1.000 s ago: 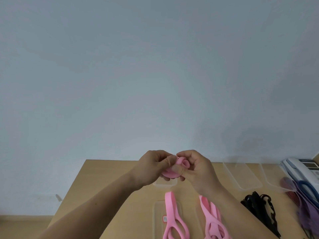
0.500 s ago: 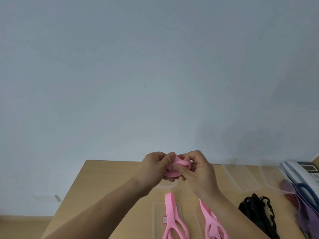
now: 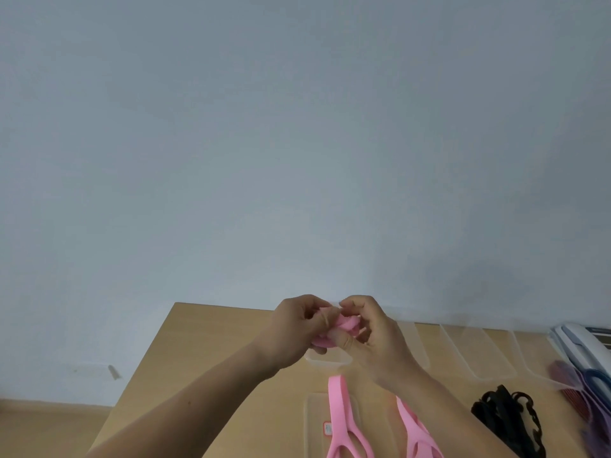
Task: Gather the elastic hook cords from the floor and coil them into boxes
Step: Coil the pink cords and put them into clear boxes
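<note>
Above the wooden table (image 3: 211, 352), my left hand (image 3: 297, 328) and my right hand (image 3: 373, 335) meet around a pink elastic cord (image 3: 347, 325) rolled into a small coil. Fingers of both hands curl round the coil and pinch it; most of it is hidden between them. A small clear box (image 3: 327, 363) sits on the table right under the hands. Two more pink cords (image 3: 340, 421) lie flat nearer me, one across a clear box (image 3: 314, 424), the other (image 3: 413, 431) beside my right forearm.
Several empty clear boxes (image 3: 463, 352) line the table's back edge at the right. A black cord bundle (image 3: 509, 421) lies at the right front. Purple and red cords (image 3: 582, 391) and a white desk phone (image 3: 585, 345) sit at the far right. A plain wall stands behind.
Both hands have kept working the pink coil in the same spot; my fingers have shifted on it and the coil looks tighter and more covered.
</note>
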Demonstrator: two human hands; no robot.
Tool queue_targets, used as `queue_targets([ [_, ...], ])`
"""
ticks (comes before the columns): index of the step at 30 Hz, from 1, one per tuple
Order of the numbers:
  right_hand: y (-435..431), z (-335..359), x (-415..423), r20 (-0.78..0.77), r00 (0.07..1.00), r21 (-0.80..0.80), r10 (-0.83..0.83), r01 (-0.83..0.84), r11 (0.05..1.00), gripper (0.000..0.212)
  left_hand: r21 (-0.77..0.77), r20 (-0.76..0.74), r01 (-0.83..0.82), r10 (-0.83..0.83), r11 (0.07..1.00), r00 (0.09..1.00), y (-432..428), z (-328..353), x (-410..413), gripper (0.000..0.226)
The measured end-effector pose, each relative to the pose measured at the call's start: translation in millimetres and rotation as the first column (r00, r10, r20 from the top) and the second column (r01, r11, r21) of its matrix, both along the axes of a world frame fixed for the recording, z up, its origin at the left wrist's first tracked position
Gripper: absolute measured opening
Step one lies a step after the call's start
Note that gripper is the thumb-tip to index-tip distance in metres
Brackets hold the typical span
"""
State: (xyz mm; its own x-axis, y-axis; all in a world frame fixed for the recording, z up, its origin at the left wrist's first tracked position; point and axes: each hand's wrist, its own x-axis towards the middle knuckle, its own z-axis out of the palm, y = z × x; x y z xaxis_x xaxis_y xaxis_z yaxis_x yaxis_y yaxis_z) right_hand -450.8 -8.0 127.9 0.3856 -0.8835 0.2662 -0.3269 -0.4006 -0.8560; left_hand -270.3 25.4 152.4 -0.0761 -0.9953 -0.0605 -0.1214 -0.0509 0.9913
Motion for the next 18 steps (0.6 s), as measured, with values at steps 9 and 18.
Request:
queue_targets([
  [9, -15.3, -0.3, 26.6, -0.065, 0.998, 0.078, -0.007, 0.012, 0.997, 0.039, 0.177, -0.202, 0.044, -0.007, 0.983, 0.979, -12.2, -22.1, 38.7, 0.037],
  [18, -14.9, -42.3, 32.4, -0.477, 0.875, -0.264, -0.085, -0.05, 0.963, 0.05, 0.331, -0.273, 0.071, 0.024, 0.941, 0.962, -33.7, -65.9, 48.7, 0.031],
])
